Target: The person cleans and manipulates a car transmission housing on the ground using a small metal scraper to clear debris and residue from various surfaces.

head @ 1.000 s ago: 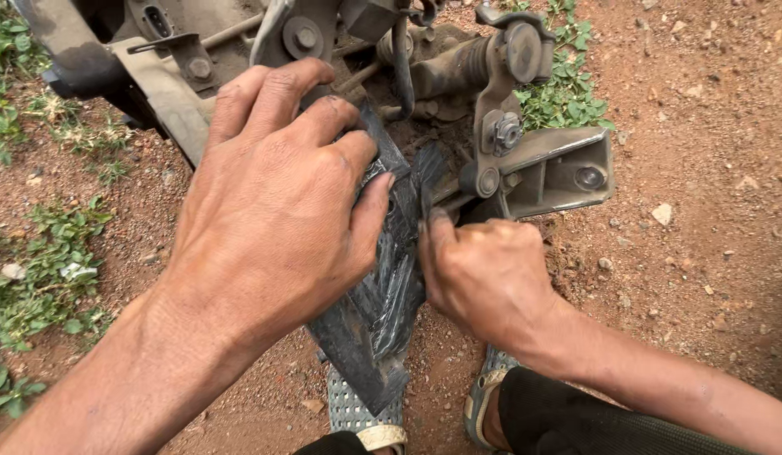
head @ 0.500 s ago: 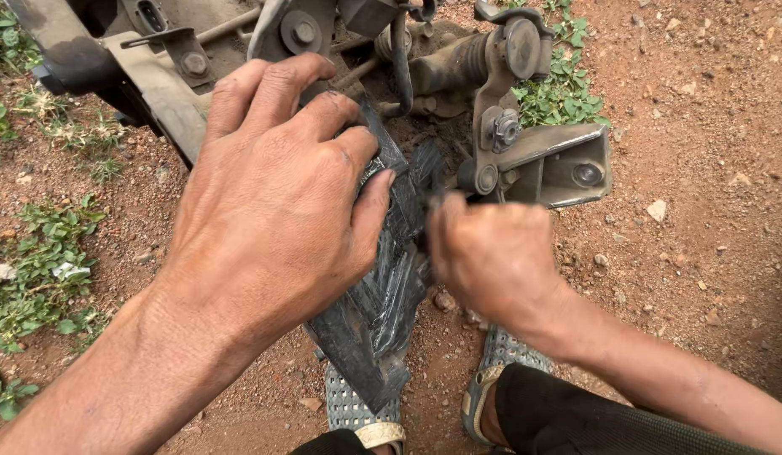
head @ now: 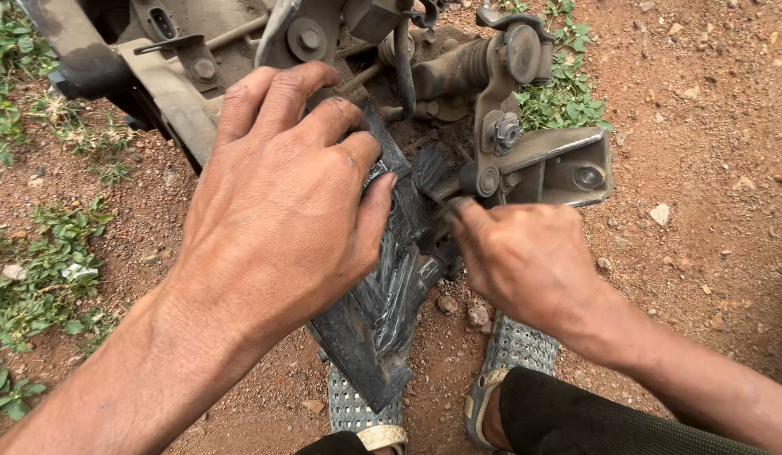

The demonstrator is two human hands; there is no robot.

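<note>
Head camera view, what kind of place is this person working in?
Probably outdoors, an open-air roadside or yard repair spot, not an indoor workshop. The dirty metal assembly sits straight on bare reddish dirt scattered with small stones, green weeds grow beside it, and the person crouches in sandals.

- Two bare hands: the left hand (head: 281, 202) and the right hand (head: 526, 257).
- One torn black ribbed plastic panel (head: 382, 312).
- One dusty grey metal vehicle assembly of brackets and arms (head: 526, 160).
- Two perforated grey sandals: one (head: 353, 409) under the panel's lower end, one (head: 513, 350) under the right wrist.
- One pale stone (head: 660, 214) lying apart on the red dirt.
</note>
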